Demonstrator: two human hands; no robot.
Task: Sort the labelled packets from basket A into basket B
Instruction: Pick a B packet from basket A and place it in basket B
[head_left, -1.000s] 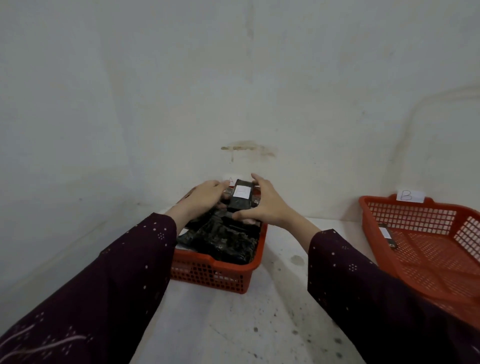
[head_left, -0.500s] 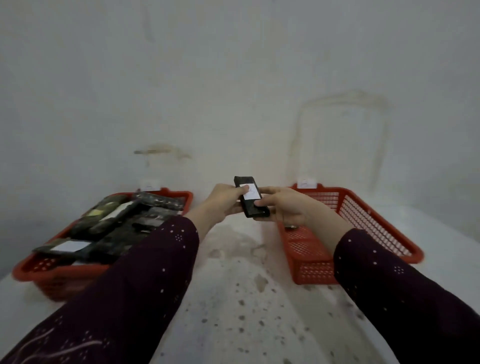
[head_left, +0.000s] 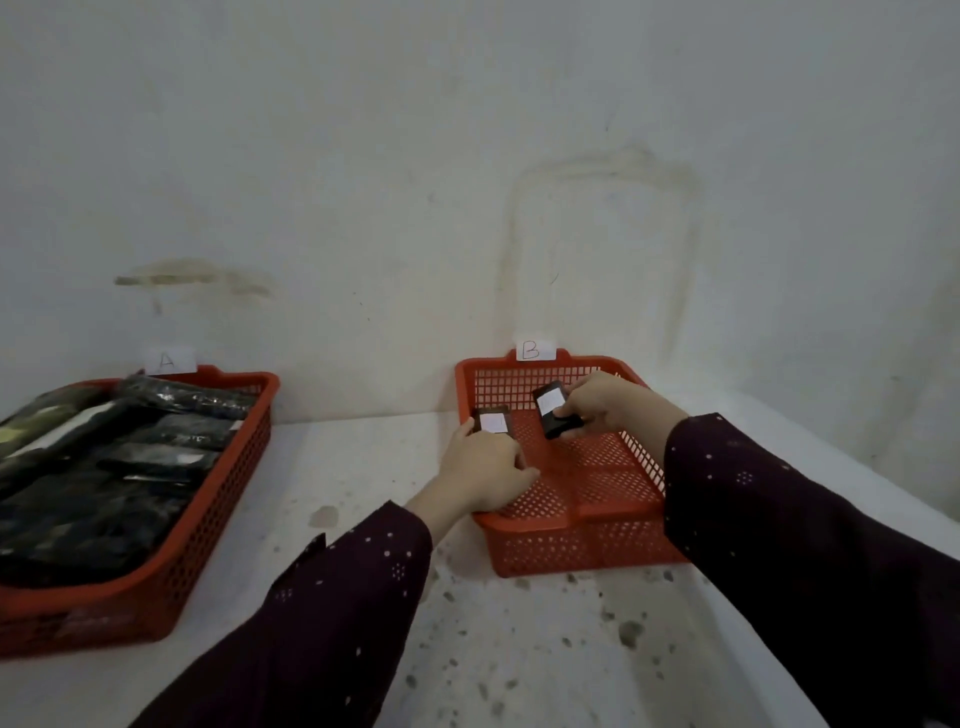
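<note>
Labelled packet, black with a white label, is pinched in the right hand over the far part of basket B. The left hand lies curled at basket B's left rim, just beside a second packet. Whether it grips anything cannot be told. Basket B's near floor shows open mesh. Basket A, left of basket B and well apart, is heaped with dark packets.

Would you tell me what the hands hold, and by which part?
The right hand pinches a labelled packet by its near end. Whether the left hand holds the second packet cannot be told.
</note>
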